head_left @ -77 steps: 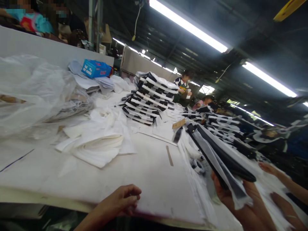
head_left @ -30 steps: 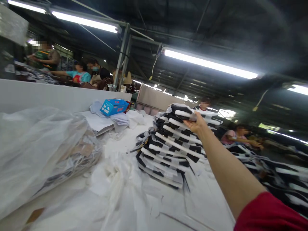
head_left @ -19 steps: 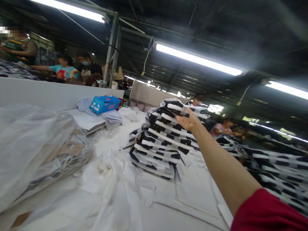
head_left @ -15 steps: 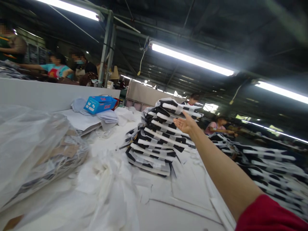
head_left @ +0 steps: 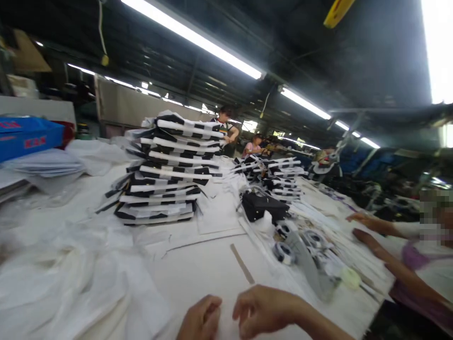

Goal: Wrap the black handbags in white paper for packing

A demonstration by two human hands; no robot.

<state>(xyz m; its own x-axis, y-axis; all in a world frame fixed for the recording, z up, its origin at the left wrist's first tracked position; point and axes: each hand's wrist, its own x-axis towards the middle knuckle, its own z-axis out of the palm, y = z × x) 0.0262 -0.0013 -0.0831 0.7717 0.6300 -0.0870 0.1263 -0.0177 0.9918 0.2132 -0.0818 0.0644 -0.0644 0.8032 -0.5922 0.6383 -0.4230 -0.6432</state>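
Both hands are hanging out at the near edge of the surface (head_left: 198,276), right at the bottom of the view. The left hand (head_left: 200,322) is curling its fingers into a loose fist. The right hand (head_left: 264,310) is sitting just beside it, half curled, fingers bending down and thumb pointing toward the left one. Neither is gripping anything as far as I can see, though it's pretty blurry down there.

Closest thing is a thin tan strip (head_left: 242,263), lying flat on the white surface just past the right hand, not touching it.

Going out toward the right edge, a few tape rolls (head_left: 283,252) are lying around in a mess of white bits, and a black pouch (head_left: 264,208) is sitting a bit farther back. Toward the middle, a tall stack of folded black-and-white striped pieces (head_left: 170,170) is leaning slightly, with more striped stacks (head_left: 279,174) lining up behind it toward the far end.

A heap of crumpled white plastic (head_left: 63,278) is taking up the near left corner. A blue box (head_left: 28,137) is sitting on a pile of white sheets (head_left: 46,163) at the left edge.

At the right edge a co-worker's hands (head_left: 361,218) are reaching onto the surface, well apart from the person's own. More people (head_left: 226,125) are working at the far end.
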